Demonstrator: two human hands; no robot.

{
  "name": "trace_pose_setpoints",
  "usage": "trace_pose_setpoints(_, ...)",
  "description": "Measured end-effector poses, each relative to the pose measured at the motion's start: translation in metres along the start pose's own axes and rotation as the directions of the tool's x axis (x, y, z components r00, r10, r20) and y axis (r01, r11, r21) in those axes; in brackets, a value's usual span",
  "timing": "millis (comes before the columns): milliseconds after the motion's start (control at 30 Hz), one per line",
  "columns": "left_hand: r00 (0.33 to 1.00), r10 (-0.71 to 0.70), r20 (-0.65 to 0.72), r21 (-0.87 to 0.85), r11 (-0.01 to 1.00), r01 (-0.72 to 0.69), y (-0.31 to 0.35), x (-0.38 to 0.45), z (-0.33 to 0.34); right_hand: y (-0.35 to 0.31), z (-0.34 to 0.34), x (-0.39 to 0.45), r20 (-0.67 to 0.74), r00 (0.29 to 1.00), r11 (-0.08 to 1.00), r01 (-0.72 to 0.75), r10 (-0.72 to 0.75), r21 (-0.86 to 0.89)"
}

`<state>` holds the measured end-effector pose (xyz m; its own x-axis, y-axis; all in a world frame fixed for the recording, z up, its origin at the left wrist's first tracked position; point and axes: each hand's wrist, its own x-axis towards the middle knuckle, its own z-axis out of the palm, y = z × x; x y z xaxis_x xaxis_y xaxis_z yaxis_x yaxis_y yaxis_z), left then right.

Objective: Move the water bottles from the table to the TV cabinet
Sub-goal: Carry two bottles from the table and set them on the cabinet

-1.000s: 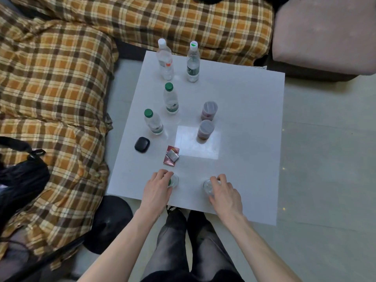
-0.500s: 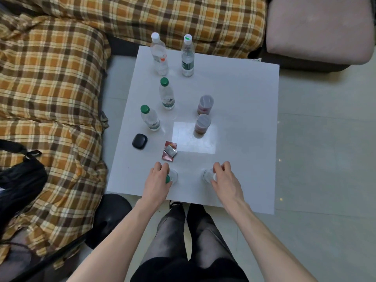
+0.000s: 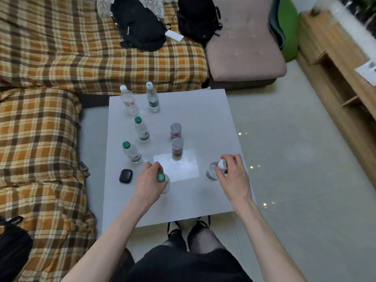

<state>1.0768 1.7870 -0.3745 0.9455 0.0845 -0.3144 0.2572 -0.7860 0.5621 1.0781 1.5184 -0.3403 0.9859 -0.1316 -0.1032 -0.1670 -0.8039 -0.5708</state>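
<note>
My left hand (image 3: 149, 185) grips a green-capped water bottle (image 3: 162, 178) held above the near part of the white table (image 3: 205, 110). My right hand (image 3: 234, 178) grips a white-capped water bottle (image 3: 212, 169) over the table's right side. Several more bottles stand on the table: a green-capped one (image 3: 131, 152) at the left, another green-capped one (image 3: 142, 129) behind it, a white-capped one (image 3: 128, 100) and a green-and-white-capped one (image 3: 152, 97) at the far edge. The wooden TV cabinet (image 3: 333, 64) runs along the right wall.
Two lidded jars with reddish contents (image 3: 176, 148) (image 3: 175, 130) stand mid-table, and a black earbud case (image 3: 125, 175) lies near my left hand. A plaid sofa (image 3: 50, 58) wraps the left and far sides with black bags (image 3: 138, 23) on it. Tiled floor (image 3: 295, 159) lies between table and cabinet.
Both hands have lifted their bottles off the table and my right hand has moved right. The view has pulled back and up, showing the cabinet. My left hand now hides the small red packet.
</note>
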Motion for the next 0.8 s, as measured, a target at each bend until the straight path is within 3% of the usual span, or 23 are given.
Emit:
trace_pose_setpoints(167,0.981,0.194,-0.007,0.023,0.981,-0.194,0.077,0.004,-0.037,0.001,-0.063,-0.012,-0.281,0.960,0.998,0.009,0.010,0.064)
trace_pose_setpoints(400,0.900,0.426,0.091,0.053,0.901,-0.431,0.206,0.005,-0.048,0.032,-0.179,-0.019,-0.541,0.841,0.995,-0.042,-0.011,-0.086)
trace_pose_setpoints(633,0.787,0.589,0.183,0.034,0.796,-0.604,0.348,-0.023,-0.009,0.093,-0.297,-0.030,-0.597,0.802,0.990,-0.106,0.032,-0.091)
trace_pose_setpoints(800,0.739,0.636,0.222,-0.031,0.762,-0.646,0.449,-0.053,0.033,0.158,-0.381,-0.041,-0.608,0.794,0.988,-0.103,0.010,-0.119)
